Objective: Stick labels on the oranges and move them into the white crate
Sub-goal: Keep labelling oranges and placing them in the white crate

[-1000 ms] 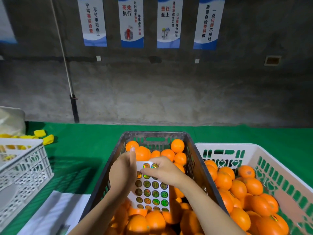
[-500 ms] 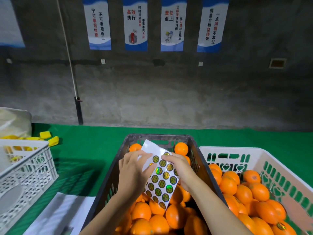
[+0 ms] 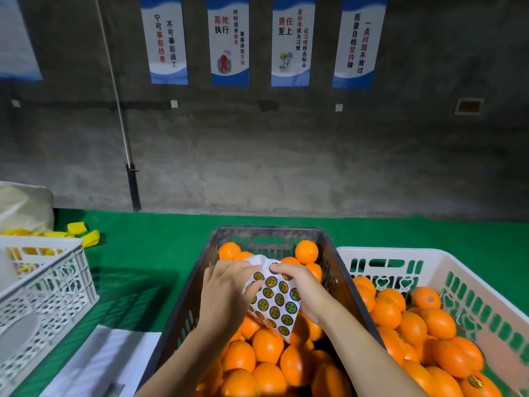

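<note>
Label sheet [image 3: 274, 299] is held above the dark crate [image 3: 197, 282], tilted and bowed, between both hands. Left hand [image 3: 226, 293] is curled round the sheet's left edge, with thumb and fingers pinching the paper. Right hand [image 3: 303, 290] is curled over the top right corner, fingertips set on the top row of round labels. Whether a label is already lifted cannot be told.

The sheet is judged thin and floppy. It should be supported at the edge, with each label peeled from its rim by a nail so the backing is not torn. The labels look glossy and are likely tacky, so the adhesive side is best left untouched.

Unlabelled oranges [image 3: 267, 346] are heaped in the dark crate under the hands. They are judged firm and fairly heavy, round and prone to rolling — a whole-hand grasp round the middle is advised, with the label pressed onto a smooth patch of peel. They can probably bruise, so they should be set down, not dropped.

White crate [image 3: 486, 282] sits just beside on the right, partly filled — one labelled orange [image 3: 475, 381] is visible near the bottom.
</note>
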The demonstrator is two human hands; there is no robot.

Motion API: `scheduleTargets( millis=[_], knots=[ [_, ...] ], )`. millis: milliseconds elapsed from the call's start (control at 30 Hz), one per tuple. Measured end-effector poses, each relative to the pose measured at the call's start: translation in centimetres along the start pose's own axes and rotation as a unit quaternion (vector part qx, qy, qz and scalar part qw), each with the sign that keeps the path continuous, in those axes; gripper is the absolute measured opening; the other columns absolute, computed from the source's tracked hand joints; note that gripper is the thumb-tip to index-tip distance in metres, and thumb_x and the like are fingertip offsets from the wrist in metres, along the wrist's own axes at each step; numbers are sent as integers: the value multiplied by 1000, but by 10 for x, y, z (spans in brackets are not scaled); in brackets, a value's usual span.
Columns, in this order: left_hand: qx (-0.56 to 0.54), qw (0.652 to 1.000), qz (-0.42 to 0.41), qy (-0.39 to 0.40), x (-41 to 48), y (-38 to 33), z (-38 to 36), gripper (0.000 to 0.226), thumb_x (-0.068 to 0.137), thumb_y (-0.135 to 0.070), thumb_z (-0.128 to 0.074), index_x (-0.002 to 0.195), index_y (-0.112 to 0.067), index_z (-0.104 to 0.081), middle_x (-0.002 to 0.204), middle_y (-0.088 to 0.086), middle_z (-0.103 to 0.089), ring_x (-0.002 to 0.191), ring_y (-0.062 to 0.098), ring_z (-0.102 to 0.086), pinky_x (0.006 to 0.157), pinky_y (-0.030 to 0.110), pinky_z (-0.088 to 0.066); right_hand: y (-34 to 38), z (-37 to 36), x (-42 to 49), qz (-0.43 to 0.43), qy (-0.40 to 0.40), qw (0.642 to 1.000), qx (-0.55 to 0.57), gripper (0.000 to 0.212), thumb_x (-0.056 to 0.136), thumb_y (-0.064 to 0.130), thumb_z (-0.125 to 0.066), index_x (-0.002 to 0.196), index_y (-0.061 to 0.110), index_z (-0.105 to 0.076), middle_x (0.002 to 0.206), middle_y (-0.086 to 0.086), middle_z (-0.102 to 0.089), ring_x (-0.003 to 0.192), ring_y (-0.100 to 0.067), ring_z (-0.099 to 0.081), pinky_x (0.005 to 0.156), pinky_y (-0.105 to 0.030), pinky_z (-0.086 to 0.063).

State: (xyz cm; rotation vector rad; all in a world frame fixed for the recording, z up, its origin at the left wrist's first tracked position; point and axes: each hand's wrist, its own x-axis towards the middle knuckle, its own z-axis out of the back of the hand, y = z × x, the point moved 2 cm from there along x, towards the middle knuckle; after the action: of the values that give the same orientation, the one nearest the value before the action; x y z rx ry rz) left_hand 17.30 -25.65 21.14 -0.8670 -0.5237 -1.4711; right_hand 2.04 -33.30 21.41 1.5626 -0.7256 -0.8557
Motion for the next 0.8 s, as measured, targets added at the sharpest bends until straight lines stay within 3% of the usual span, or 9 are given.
scheduleTargets(
  millis=[67,133,200,367,533,800],
  knots=[
    [-5,1000,-3,0,1,0,1,24,70,-27,-87,92,-21,-78,89,-5,-74,81,22,-66,66,37,-48,0,1,0,0,-8,1000,4,52,71,41,-72,105,2,-74,104,-17,-76,101,-37,-71,106,-52,-47],
    [-11,1000,-10,2,1,0,4,9,81,-27,-71,85,-22,-78,84,-7,-74,76,20,-64,63,35,-47,-1,2,1,-4,-8,1000,11,38,73,39,-71,94,8,-78,103,-17,-76,99,-35,-72,102,-49,-50],
    [-18,1000,-1,16,1,0,6,13,83,-26,-64,83,-23,-76,83,-7,-73,74,19,-64,63,35,-48,-1,2,0,-14,-1,1000,19,30,74,39,-71,87,14,-80,105,-16,-76,96,-33,-73,97,-45,-52],
    [-41,998,21,38,3,-3,5,22,76,-25,-84,96,-20,-77,92,-3,-74,77,20,-67,66,39,-52,-3,3,0,-21,-7,1000,21,32,82,37,-68,101,13,-78,108,-15,-75,100,-34,-72,98,-47,-51],
    [-35,999,-11,15,2,-5,6,21,72,-22,-87,91,-17,-78,87,-1,-75,73,19,-68,61,36,-52,-4,2,0,-38,-13,999,26,37,87,35,-64,110,8,-76,109,-16,-75,105,-36,-70,106,-50,-47],
    [-69,997,14,31,2,-3,5,16,74,-24,-85,85,-22,-74,84,-7,-72,72,16,-65,62,34,-50,-4,0,0,-37,-18,999,3,37,87,37,-64,109,9,-77,107,-14,-76,105,-34,-71,105,-48,-48]
  ],
)
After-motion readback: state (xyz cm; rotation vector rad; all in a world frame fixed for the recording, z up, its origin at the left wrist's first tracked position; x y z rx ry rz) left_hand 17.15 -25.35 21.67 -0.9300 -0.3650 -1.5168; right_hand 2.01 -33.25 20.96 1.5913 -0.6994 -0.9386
